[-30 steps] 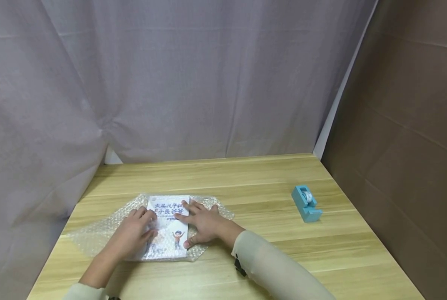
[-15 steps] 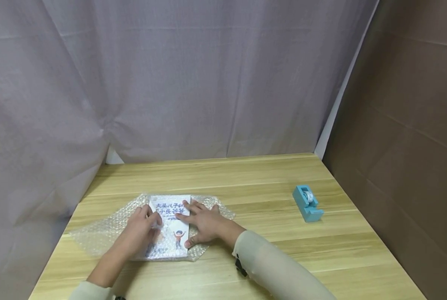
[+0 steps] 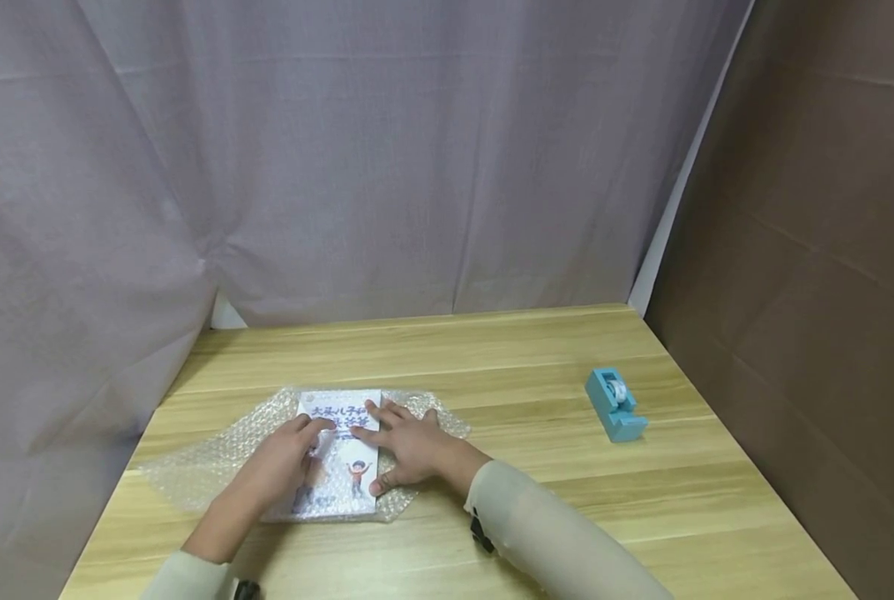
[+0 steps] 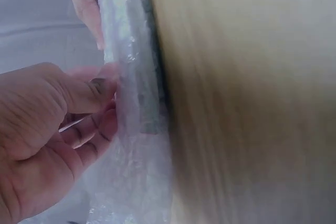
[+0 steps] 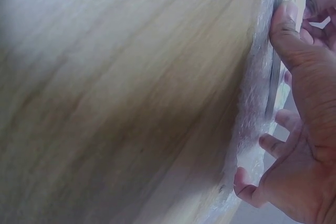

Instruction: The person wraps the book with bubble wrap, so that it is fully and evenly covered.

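A white book (image 3: pixel 342 492) with blue lettering and a cartoon child lies on a sheet of bubble wrap (image 3: pixel 222 446), part of which covers its left side. My left hand (image 3: pixel 277 462) is over that covered side, index finger stretched across the cover. In the left wrist view its thumb and other fingers (image 4: pixel 107 121) bend together at the bubble wrap's surface, pinching it. My right hand (image 3: pixel 412 450) rests with spread fingers on the book's right edge. In the right wrist view its thumb (image 5: pixel 286 27) lies along that edge.
A light-blue tape dispenser (image 3: pixel 615 404) with a clear roll stands on the right of the wooden table (image 3: pixel 491 358). A grey curtain (image 3: pixel 387 167) hangs behind, and a brown panel (image 3: pixel 806 250) rises along the right side.
My left hand has shifted slightly right over the book, and its index finger has stretched out from a curled position. The right hand has stayed in place.
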The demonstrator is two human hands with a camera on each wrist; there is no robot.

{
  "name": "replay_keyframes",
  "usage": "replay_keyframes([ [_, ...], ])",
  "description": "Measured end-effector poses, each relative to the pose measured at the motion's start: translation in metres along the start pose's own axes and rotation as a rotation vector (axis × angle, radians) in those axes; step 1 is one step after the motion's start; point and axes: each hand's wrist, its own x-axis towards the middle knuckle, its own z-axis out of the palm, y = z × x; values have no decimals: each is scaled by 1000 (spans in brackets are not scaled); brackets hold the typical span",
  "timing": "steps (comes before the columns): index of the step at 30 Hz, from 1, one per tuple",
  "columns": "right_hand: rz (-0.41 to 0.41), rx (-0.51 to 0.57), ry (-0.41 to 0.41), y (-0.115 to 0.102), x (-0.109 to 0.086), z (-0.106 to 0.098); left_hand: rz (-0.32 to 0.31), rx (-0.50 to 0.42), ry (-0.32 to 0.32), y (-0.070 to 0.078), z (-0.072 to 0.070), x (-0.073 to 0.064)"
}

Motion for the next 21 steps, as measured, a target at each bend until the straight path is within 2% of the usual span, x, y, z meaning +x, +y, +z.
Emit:
replay_keyframes([
  [6,-1,-16,-4,-1,0,0,-78,-108,-148,-6,-8,8],
  [8,-1,-11,-4,-1,-1,-1,-85,-117,-179,-8,-8,10],
  [13,-7,-9,-4,-3,-2,-2,-98,-110,-208,-8,-8,15],
  [21,-25,-12,-3,-7,-4,-4,-172,-149,-223,-8,-8,17],
])
